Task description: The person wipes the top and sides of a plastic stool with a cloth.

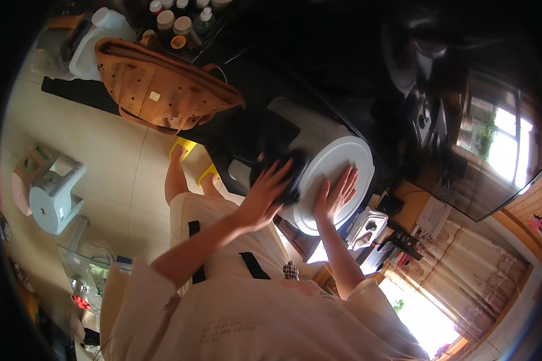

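A light grey plastic stool [337,182] lies on its side on a black surface, its round seat turned toward me and its legs pointing away to the upper left. My right hand [336,194] rests flat against the seat, fingers slightly apart. At the seat's left rim, my left hand [266,195] is spread over a black, cloth-like bundle [293,173] and holds it against the stool's side. Motion blurs the bundle, so its exact kind is unclear.
A brown handbag [162,88] lies beyond the stool to the left, near capped bottles [183,29] and a white plastic jug [100,43]. A pale blue stool [52,205] stands on the tiled floor [113,144]. A large dark screen [483,149] rises at right.
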Motion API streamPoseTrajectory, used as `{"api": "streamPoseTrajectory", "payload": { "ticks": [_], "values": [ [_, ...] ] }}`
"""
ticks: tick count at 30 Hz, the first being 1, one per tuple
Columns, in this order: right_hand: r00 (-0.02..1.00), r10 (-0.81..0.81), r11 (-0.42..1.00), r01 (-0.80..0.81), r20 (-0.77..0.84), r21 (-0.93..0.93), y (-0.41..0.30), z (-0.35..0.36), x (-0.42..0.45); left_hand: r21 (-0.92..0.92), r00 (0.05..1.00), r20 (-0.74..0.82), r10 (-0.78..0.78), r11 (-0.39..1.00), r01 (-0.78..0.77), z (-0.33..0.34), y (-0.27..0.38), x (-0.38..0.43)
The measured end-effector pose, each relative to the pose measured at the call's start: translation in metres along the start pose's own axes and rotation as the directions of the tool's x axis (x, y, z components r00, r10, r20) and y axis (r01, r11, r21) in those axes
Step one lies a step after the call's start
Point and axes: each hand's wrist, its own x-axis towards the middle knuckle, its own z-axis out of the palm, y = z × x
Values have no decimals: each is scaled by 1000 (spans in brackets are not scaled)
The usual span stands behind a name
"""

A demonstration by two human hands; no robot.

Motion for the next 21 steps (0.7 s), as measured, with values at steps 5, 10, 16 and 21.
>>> {"api": "streamPoseTrajectory", "payload": {
  "ticks": [5, 10, 16, 21],
  "values": [
    [1000, -22, 1000, 22, -12, 5, 0, 0, 0, -65, 992, 12, -129, 989, 129, 17, 14, -61],
    [999, -24, 1000, 24, -22, 13, 2, 4, 3, 106, 997, -45, -71, 992, 75, 10, 23, 9],
    [998, -35, 999, 36, -45, 21, 7, 7, 3, -68, 954, -255, -156, 987, 143, 33, -5, -3],
    [997, -49, 998, 51, -58, 34, 14, 12, 3, -138, 837, -477, -269, 963, 231, 81, -63, -77]
  ]
}}
